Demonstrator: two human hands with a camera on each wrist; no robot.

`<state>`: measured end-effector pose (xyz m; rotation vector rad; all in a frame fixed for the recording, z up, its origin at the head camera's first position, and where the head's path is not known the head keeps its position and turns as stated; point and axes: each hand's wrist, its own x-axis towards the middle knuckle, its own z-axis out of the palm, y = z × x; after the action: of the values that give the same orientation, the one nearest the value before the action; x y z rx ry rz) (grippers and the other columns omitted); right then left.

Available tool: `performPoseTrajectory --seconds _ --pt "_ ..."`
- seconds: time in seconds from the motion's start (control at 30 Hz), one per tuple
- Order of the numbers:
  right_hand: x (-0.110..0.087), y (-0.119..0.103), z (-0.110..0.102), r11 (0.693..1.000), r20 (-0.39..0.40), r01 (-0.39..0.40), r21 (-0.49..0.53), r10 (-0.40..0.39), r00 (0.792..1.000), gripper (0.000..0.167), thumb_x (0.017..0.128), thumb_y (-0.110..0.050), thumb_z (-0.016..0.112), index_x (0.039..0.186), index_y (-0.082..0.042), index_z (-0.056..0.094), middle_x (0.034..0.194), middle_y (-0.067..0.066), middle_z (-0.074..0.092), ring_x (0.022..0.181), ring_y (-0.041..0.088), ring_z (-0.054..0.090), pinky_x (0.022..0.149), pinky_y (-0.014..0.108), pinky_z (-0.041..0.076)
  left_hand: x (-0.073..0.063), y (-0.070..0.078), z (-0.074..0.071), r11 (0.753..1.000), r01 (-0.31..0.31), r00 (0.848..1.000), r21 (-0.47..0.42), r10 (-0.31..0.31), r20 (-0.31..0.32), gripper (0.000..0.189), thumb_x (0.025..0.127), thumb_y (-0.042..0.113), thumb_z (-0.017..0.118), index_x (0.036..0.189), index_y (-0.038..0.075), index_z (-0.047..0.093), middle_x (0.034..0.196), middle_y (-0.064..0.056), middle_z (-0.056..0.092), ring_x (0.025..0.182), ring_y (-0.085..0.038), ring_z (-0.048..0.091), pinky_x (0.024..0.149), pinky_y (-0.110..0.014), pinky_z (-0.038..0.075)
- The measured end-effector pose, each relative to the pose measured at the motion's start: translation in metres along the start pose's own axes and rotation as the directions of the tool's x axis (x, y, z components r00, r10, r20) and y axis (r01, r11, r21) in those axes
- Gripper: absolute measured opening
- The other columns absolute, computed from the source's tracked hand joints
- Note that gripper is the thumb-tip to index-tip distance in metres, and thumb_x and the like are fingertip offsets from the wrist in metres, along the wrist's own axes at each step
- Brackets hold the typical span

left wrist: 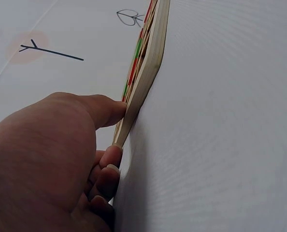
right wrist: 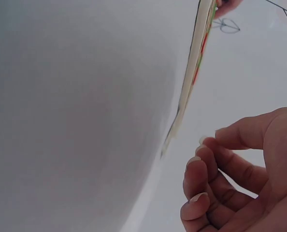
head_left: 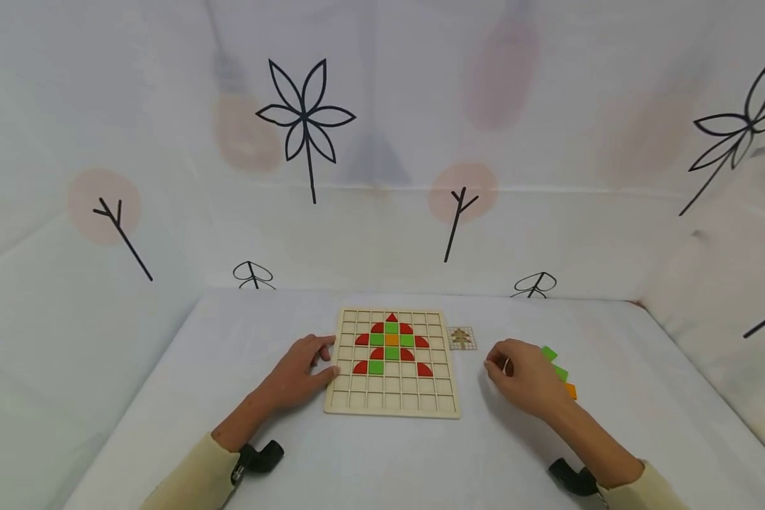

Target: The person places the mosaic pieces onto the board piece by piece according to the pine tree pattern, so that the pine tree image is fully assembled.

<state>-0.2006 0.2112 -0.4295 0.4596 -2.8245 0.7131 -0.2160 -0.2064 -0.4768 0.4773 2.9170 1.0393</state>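
A pale wooden grid board (head_left: 392, 402) lies flat on the table, holding several red rounded pieces (head_left: 377, 328), green squares (head_left: 391, 328) and one orange square (head_left: 392, 340) in a tree-like pattern. At the top sits a red triangle (head_left: 392, 318). My left hand (head_left: 295, 377) touches the board's left edge with thumb and forefinger; its other fingers curl below in the left wrist view. My right hand (head_left: 524, 375) is above the table right of the board, thumb and forefinger close together. No piece shows in its fingers in the right wrist view (right wrist: 240, 164).
A small card (head_left: 462, 338) with a brown tree on a grid lies against the board's right side. Loose green (head_left: 550, 353) and orange (head_left: 571, 391) pieces lie beyond the right hand, partly hidden by it. White printed cloth walls (head_left: 370, 241) surround the table.
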Motion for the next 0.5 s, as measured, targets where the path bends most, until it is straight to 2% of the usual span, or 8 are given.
performPoseTrajectory --seconds 0.3,0.4,0.5 --pt "-0.028 0.031 -0.023 0.999 -0.096 -0.028 -0.041 0.024 0.995 0.007 0.093 -0.005 0.074 0.090 -0.012 0.072 0.078 -0.008 0.063 0.068 0.007 0.051 0.059 0.027 0.044 0.000 0.003 -0.001 1.000 -0.019 1.000 -0.003 0.019 -0.004 0.059 0.101 0.024 0.074 0.153 0.003 0.054 0.105 0.008 0.054 0.096 -0.011 0.047 0.083 -0.033 0.040" --pt "-0.034 0.042 -0.029 0.999 -0.105 -0.041 -0.032 0.037 0.994 0.006 0.092 -0.005 0.074 0.089 -0.011 0.073 0.082 -0.006 0.064 0.073 0.011 0.054 0.061 0.027 0.045 -0.001 0.003 -0.001 1.000 -0.019 1.000 -0.010 0.019 -0.011 0.059 0.101 0.024 0.074 0.152 0.003 0.055 0.104 0.008 0.054 0.095 -0.012 0.047 0.082 -0.033 0.040" --pt "-0.041 0.051 -0.036 0.997 -0.099 -0.065 -0.036 0.061 0.993 0.005 0.091 -0.006 0.077 0.091 -0.011 0.074 0.091 -0.001 0.066 0.084 0.021 0.060 0.067 0.032 0.048 -0.002 0.002 -0.001 1.000 -0.010 1.000 -0.009 0.010 -0.011 0.060 0.100 0.025 0.074 0.152 0.003 0.054 0.104 0.008 0.054 0.096 -0.011 0.047 0.081 -0.032 0.040"
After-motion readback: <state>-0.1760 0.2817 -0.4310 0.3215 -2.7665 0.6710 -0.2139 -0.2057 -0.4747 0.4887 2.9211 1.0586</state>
